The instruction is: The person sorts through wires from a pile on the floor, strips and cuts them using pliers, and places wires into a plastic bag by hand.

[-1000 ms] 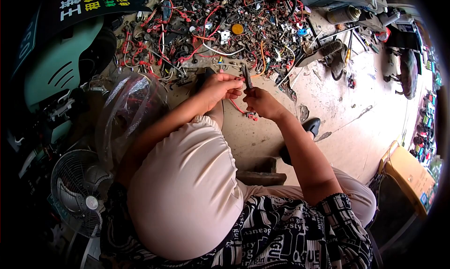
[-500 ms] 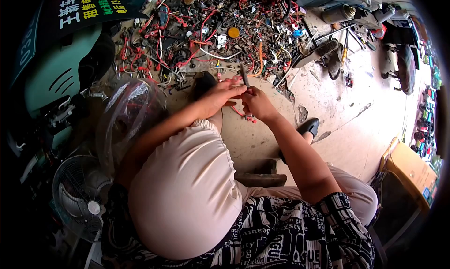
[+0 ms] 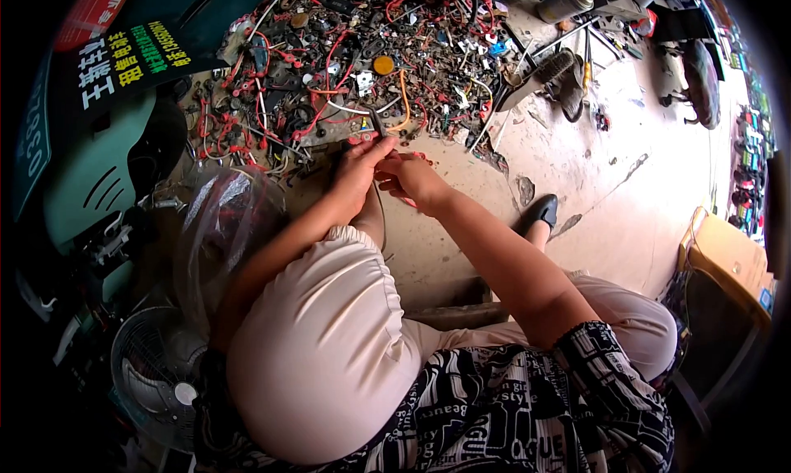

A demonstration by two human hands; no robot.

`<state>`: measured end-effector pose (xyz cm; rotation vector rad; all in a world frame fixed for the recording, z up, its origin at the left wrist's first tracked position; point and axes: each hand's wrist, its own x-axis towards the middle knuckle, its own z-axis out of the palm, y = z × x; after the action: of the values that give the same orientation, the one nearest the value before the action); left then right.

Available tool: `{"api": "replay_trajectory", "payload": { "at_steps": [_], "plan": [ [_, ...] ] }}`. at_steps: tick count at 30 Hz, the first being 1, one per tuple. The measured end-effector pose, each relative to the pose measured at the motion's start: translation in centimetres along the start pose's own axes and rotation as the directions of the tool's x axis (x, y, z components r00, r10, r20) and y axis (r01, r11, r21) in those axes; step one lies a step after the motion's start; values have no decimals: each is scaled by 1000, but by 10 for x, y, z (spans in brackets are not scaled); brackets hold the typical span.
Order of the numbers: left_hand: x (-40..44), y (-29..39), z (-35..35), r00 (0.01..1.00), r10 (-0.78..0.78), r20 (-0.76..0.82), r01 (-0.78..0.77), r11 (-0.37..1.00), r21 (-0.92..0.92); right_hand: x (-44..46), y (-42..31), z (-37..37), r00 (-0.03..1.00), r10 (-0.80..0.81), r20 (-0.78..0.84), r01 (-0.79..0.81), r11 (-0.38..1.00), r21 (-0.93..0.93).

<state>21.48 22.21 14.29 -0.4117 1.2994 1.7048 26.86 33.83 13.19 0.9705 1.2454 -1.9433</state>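
Observation:
My left hand (image 3: 356, 176) is closed around a slim dark metal tool (image 3: 377, 122) whose tip points away from me toward the scrap pile. The tool's exact kind is hard to tell. Close against it, my right hand (image 3: 416, 183) has its fingers curled in, and small red bits show at its edges. What those fingers pinch is mostly hidden. Beyond both hands lies a heap of wires, red connectors and small parts (image 3: 329, 69) on the floor.
A clear plastic bag (image 3: 227, 217) stands left of my knee, near a fan (image 3: 156, 382) and a green scooter panel (image 3: 86, 172). Spray cans (image 3: 567, 3), a brush (image 3: 554, 67) and a screwdriver (image 3: 587, 69) lie at the upper right. A cardboard box (image 3: 729, 259) is at the right.
Both hands have shifted left in view together with the dark tool, while the surroundings also moved somewhat. My left hand has closed in around the tool; the red piece below my right hand has moved.

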Motion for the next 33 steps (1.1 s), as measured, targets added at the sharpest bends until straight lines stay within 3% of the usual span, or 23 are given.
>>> {"api": "replay_trajectory", "payload": {
  "at_steps": [2, 4, 6, 8, 9, 10, 12, 14, 16, 18, 21, 26, 28, 30, 33],
  "plan": [
    [2, 1, -2, 1000, 21, -8, -21, 999, 30, -1, -6, 9, 999, -31, -8, 31, 997, 70],
    [3, 3, -3, 997, 77, -28, -75, 994, 76, -8, -17, 17, 988, -15, -153, -3, 993, -119],
    [-1, 4, -5, 998, 56, -4, -55, 993, 100, -7, -24, 18, 986, -52, -156, 23, 984, -179],
    [-1, 1, -6, 999, -48, -21, 47, 998, -44, 6, -25, 17, 992, -107, -68, 95, 982, -162],
    [1, -2, -11, 992, -52, 113, 63, 993, -101, 11, -22, 20, 983, -157, -93, 146, 983, -112],
    [0, -1, -11, 991, -58, 118, 70, 993, -96, 18, -22, 21, 983, -156, -100, 146, 984, -105],
    [-1, 5, -9, 985, -121, 126, 147, 965, -220, 35, -20, 23, 915, -313, -255, 210, 908, -363],
    [1, 6, -13, 979, -109, 174, 146, 966, -215, 33, -25, 26, 888, -370, -272, 256, 891, -375],
    [0, 7, -14, 982, 31, 186, -14, 996, -93, 34, -29, 25, 907, -357, -226, 257, 890, -376],
    [-2, 9, -12, 978, 40, 204, -38, 999, -16, 44, -23, 23, 897, -376, -235, 280, 891, -358],
    [-5, 7, -6, 979, 2, 201, -20, 996, 84, 62, -3, 21, 911, -365, -194, 381, 923, 52],
    [-7, 3, 15, 990, -49, 135, 37, 995, 88, 44, 4, 19, 905, -289, -311, 274, 957, -93],
    [-8, 4, 23, 994, -6, 107, -6, 994, 105, 57, 22, 16, 886, -311, -344, 331, 944, -1],
    [-8, 6, 26, 992, -103, 68, 88, 976, 201, 66, 35, 14, 876, -322, -359, 359, 932, 42],
    [-1, -8, 25, 994, -102, -28, 105, 961, 256, 73, 48, 11, 901, -252, -353, 341, 915, 217]
  ]
}}
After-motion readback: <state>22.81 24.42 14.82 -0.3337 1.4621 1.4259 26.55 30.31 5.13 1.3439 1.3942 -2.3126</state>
